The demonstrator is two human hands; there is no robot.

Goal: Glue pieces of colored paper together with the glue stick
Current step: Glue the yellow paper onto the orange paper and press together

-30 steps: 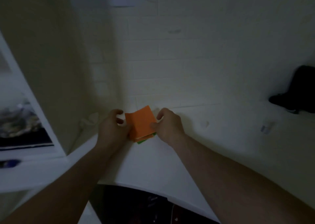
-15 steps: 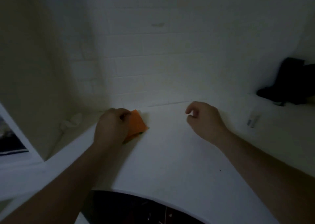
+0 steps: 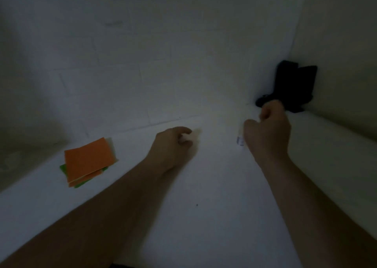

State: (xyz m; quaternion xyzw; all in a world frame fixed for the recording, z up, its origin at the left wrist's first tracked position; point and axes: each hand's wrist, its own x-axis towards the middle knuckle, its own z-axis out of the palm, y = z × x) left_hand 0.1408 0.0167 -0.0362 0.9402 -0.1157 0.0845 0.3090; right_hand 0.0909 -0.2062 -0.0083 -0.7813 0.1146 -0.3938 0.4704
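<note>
On the white table (image 3: 204,216), toward its far left, your stack of paper (image 3: 87,161) lies flat: an orange sheet on top, more orange and green edges fanned out beneath it, and a pale sheet showing at its far edge. Neither hand touches it. Your left hand (image 3: 173,145) rests near the middle of the table, well to the right of the stack, its fingers loosely curled with nothing clearly held; something pale shows at the fingertips, but it is too blurred to tell whether that is an object or just light. Your right hand (image 3: 267,133) is at the far right, fingers curled inward, thumb and forefinger drawn together. Just beside its left edge stands a small white glue stick (image 3: 240,140), mostly hidden by the hand; whether your fingers touch it cannot be told. Its label carries a bluish mark, unreadable in the dim light. In the far right corner, against the wall, sits a dark object (image 3: 293,86).
</note>
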